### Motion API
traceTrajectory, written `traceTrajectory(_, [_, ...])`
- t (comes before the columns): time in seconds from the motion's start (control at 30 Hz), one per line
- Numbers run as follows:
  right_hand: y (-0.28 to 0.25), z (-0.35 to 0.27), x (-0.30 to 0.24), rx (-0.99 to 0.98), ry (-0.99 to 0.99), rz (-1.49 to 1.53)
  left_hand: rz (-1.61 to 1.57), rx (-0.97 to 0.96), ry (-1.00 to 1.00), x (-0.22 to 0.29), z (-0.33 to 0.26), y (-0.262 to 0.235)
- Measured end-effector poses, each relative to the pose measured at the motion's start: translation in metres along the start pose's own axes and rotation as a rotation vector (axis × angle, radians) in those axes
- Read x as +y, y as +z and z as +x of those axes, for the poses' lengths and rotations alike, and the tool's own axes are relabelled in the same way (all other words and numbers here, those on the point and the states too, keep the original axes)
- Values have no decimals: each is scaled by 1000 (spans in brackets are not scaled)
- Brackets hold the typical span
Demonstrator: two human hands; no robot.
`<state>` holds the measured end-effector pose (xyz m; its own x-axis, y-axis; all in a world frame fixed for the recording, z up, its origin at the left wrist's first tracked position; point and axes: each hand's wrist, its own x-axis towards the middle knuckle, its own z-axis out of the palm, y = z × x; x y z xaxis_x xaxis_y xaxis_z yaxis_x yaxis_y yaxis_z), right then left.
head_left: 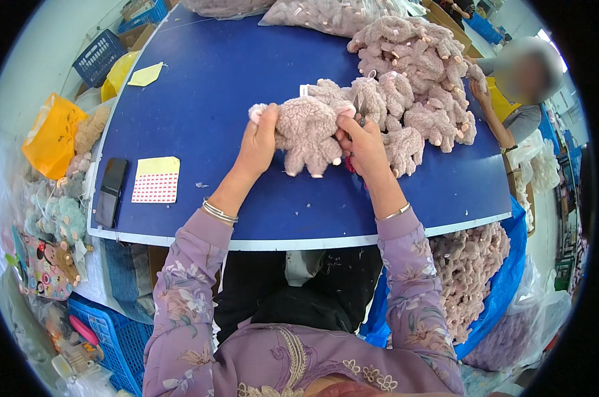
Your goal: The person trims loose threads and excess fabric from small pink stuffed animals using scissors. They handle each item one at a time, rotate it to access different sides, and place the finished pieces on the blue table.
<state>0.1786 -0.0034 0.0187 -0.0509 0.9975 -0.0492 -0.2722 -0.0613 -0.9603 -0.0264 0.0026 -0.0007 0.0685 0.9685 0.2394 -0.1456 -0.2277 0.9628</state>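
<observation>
Between my two hands a small fluffy pinkish-grey plush toy is held up over the blue table. My left hand pinches one of its ears, pale inside, at the left. At the other ear, my right hand has its fingers closed. A pair of scissors is also in the right hand, blades pointing away from me and the handle mostly hidden by the palm. Just beyond the right hand lie more plush toys of the same kind, some touching each other.
A big heap of plush toys covers the far right, where a person handles one. Filled plastic bags line the far edge. At left are a phone and a sticker sheet. Below right, a blue sack holds more toys.
</observation>
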Motion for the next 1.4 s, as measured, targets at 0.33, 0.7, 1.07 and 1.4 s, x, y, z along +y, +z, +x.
traceTrajectory(0.33, [-4, -5, -11, -89, 14, 18, 186, 127, -44, 11, 0, -4])
traceTrajectory(0.7, [-111, -38, -116, -312, -879, 659, 97, 128, -56, 4, 10, -14])
traceTrajectory(1.07, [-12, 28, 0, -17, -611, -1329, 185, -100, -113, -1, 5, -3])
traceTrajectory(1.4, [9, 10, -5, -114, -541, -603, -46, -128, -313, 8, 1, 3])
